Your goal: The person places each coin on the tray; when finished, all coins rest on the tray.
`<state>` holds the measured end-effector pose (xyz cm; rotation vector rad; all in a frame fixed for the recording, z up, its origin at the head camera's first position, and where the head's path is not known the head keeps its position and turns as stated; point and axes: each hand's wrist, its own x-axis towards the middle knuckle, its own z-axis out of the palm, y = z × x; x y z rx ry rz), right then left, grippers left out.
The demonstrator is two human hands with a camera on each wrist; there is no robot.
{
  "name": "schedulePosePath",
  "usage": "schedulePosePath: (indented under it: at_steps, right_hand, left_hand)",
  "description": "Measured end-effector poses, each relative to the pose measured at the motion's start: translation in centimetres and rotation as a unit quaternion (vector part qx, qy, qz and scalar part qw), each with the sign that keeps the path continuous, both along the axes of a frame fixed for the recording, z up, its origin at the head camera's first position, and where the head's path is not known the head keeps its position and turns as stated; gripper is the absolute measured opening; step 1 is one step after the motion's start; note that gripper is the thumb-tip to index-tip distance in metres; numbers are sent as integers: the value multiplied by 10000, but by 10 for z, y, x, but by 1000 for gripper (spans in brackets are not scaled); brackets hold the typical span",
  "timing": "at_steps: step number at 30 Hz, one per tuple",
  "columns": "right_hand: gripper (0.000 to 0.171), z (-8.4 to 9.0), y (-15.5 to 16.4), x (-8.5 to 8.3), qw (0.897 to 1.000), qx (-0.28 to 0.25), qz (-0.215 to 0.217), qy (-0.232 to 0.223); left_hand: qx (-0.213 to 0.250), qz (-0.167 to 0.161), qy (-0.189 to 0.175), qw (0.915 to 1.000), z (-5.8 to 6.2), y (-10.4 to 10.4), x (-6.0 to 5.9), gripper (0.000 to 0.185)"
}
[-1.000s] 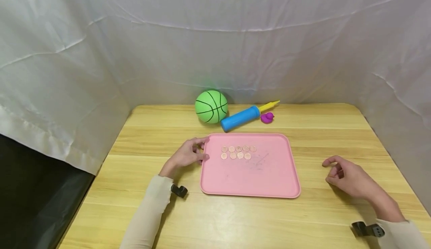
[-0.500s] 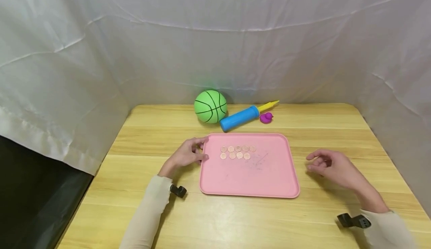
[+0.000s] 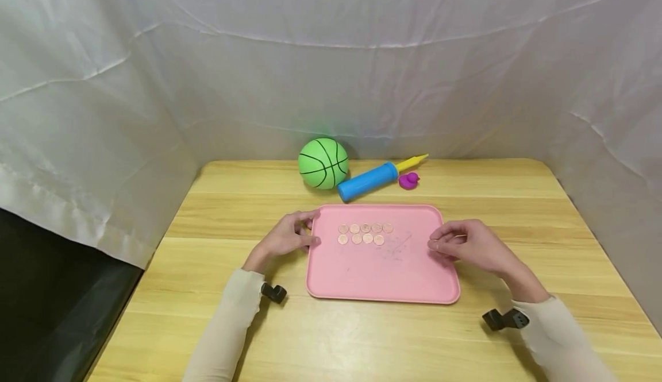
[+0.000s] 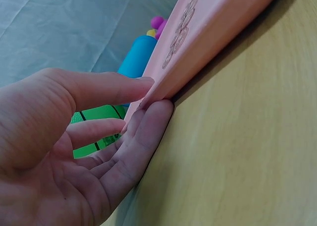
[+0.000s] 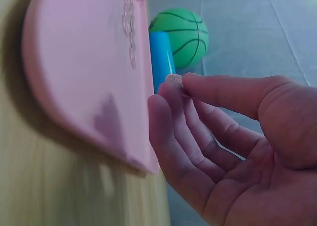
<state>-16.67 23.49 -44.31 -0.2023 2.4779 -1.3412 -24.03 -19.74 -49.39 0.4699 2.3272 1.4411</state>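
A pink tray (image 3: pixel 393 281) lies on the wooden table, bearing two rows of copper-coloured coins (image 3: pixel 367 238) toward its upper left. My left hand (image 3: pixel 283 235) grips the tray's left rim, thumb on top and fingers against the outer side, as the left wrist view shows. Over the tray's right edge hovers my right hand (image 3: pixel 473 246). Between its thumb and index finger it pinches a coin (image 5: pixel 174 79), mostly covered by the fingertips; the other fingers are bent loosely.
Behind the tray stand a green ball (image 3: pixel 323 164) with black basketball lines, a blue hand pump (image 3: pixel 368 181) with a yellow nozzle, and a purple toy duck (image 3: pixel 409 181). Pale cloth (image 3: pixel 362 83) hangs along the table's far edge.
My right hand has moved left from the bare table to above the tray's right edge. The left hand keeps its grip on the rim, and the coin rows look the same.
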Motion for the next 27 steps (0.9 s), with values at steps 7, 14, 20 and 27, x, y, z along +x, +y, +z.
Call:
schedulePosePath:
  at_steps: [7,14,20,27]
  right_hand:
    - [29,-3,-17,-15,9995,-279,77,-143]
    - [36,-14,-24,-32,9959,-690,-214,-541]
    - [35,-21,-33,-41,9933,-957,-195,-616]
    - [27,-24,-49,-46,9954,-875,82,-391]
  left_hand:
    - [-96,45,22,9999,0,-1,1,74]
    - [-99,21,16,9999,1,0,1,74]
    - [-110,18,48,9999,2,-1,0,72]
    - [-51,-12,-20,10000,1,0,-1,73]
